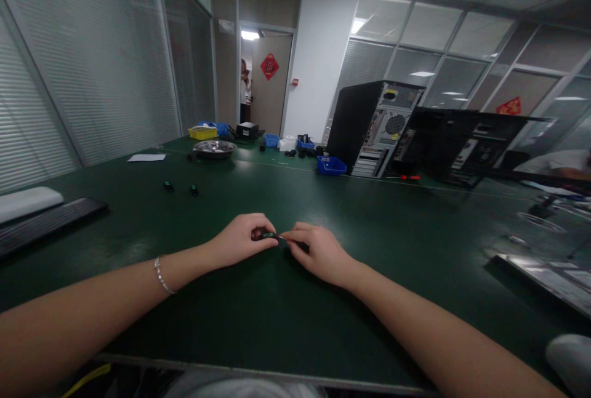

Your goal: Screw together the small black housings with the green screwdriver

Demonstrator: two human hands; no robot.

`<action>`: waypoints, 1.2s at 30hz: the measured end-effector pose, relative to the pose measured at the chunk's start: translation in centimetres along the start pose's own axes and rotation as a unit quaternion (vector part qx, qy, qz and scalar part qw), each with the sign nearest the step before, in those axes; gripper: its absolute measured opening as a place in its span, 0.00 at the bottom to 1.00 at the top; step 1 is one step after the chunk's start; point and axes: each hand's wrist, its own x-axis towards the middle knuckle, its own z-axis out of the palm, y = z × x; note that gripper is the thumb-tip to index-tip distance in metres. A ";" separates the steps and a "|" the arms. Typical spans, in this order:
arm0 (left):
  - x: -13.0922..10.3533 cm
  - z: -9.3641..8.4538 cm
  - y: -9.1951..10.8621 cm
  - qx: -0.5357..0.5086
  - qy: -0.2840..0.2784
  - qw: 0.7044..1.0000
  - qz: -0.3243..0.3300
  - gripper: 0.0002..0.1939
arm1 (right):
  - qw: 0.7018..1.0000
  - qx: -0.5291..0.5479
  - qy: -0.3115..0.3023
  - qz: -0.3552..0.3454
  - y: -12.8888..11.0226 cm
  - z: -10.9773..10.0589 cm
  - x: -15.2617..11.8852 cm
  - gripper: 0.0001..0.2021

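My left hand (244, 239) is closed around a small black part with a green circuit board (268, 235), held just above the green table. Close by on the right, my right hand (318, 247) pinches with thumb and fingers at a thin, shiny tip (281, 237) that meets the end of this part. Whether that tip belongs to the part or is a separate piece I cannot tell. Farther back on the left, two similar small black-and-green parts (168, 186) lie apart on the tabletop.
To the left are a black keyboard (50, 226) and a white object (30, 202). Across the table stand a steel bowl (215, 149), a blue bin (331, 165) and a computer tower (364, 127). A person's arm (558, 164) shows at far right.
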 end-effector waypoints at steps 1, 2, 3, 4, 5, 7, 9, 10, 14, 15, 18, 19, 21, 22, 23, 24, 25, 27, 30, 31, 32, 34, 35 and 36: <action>0.0 0.0 0.0 0.013 0.002 1.000 0.002 0.13 | 1.000 -0.002 -0.001 0.003 0.1 -0.1 0.0 0.15; 0.0 -0.1 0.0 0.025 0.002 1.000 0.004 0.13 | 1.000 -0.004 -0.002 0.006 0.1 -0.2 -0.1 0.14; 0.0 -0.1 -0.1 0.035 0.001 0.999 0.007 0.13 | 1.000 -0.005 -0.002 0.010 0.2 -0.4 -0.1 0.14; -0.1 -0.1 -0.1 0.045 -0.002 0.999 0.012 0.13 | 1.000 -0.005 -0.002 0.013 0.2 -0.5 -0.1 0.14; -0.1 -0.1 -0.2 0.055 -0.006 0.998 0.018 0.13 | 1.000 -0.005 -0.001 0.016 0.3 -0.6 -0.1 0.14; -0.1 -0.1 -0.3 0.071 -0.014 0.997 0.032 0.13 | 1.000 -0.004 0.000 0.020 0.4 -0.7 -0.1 0.14; -0.1 -0.2 -0.5 0.083 -0.021 0.995 0.046 0.13 | 1.000 -0.003 0.000 0.021 0.4 -0.7 -0.1 0.14; -0.1 -0.3 -0.5 0.087 -0.022 0.995 0.052 0.13 | 1.000 -0.003 -0.001 0.020 0.4 -0.7 -0.1 0.14; -0.1 -1.2 -0.9 0.092 -0.045 0.991 0.089 0.16 | 1.000 -0.001 0.000 0.021 0.3 -0.7 -0.1 0.13; -0.1 -1.5 -1.0 0.093 -0.060 0.989 0.102 0.20 | 1.000 -0.001 0.001 0.022 0.3 -0.7 -0.1 0.13; -0.2 -2.0 -0.9 0.098 -0.106 0.981 0.132 0.26 | 1.000 -0.002 0.003 0.024 0.4 -0.8 -0.1 0.13; -0.3 -2.1 -0.9 0.102 -0.115 0.979 0.136 0.25 | 1.000 -0.003 0.003 0.024 0.4 -0.8 -0.1 0.13; -0.4 -2.2 -0.7 0.111 -0.121 0.977 0.136 0.21 | 1.000 -0.004 0.002 0.024 0.4 -0.9 -0.1 0.13; -0.4 -2.3 -0.6 0.117 -0.119 0.977 0.133 0.19 | 1.000 -0.005 0.001 0.024 0.4 -0.9 -0.1 0.13; -0.4 -2.3 -0.5 0.123 -0.114 0.977 0.130 0.18 | 1.000 -0.006 0.001 0.024 0.4 -0.9 -0.1 0.13; -0.4 -2.3 -0.4 0.128 -0.109 0.978 0.126 0.16 | 1.000 -0.007 0.000 0.023 0.4 -1.0 -0.1 0.13; -0.5 -2.3 -0.4 0.132 -0.104 0.978 0.122 0.15 | 1.000 -0.009 -0.001 0.022 0.4 -1.0 -0.1 0.13; -0.5 -2.2 -0.4 0.135 -0.094 0.979 0.118 0.14 | 1.000 -0.012 -0.005 0.018 0.2 -1.0 -0.1 0.13; -0.4 -1.8 -0.6 0.128 -0.082 0.982 0.116 0.19 | 1.000 -0.018 -0.015 0.009 0.0 -1.0 -0.2 0.13; -0.4 -1.6 -0.6 0.124 -0.080 0.982 0.116 0.19 | 1.000 -0.021 -0.017 0.007 -0.1 -1.0 -0.2 0.13; -0.3 -1.4 -0.7 0.120 -0.078 0.983 0.117 0.18 | 1.000 -0.024 -0.020 0.006 -0.2 -1.0 -0.2 0.13; -0.2 -0.9 -0.8 0.114 -0.073 0.984 0.118 0.13 | 0.999 -0.030 -0.023 0.003 -0.4 -0.9 -0.2 0.13; -0.1 -0.8 -0.8 0.111 -0.070 0.984 0.118 0.10 | 0.999 -0.034 -0.024 0.002 -0.5 -0.9 -0.2 0.12; 0.0 -0.6 -0.8 0.109 -0.065 0.985 0.118 0.09 | 0.999 -0.037 -0.025 0.001 -0.6 -0.9 -0.2 0.12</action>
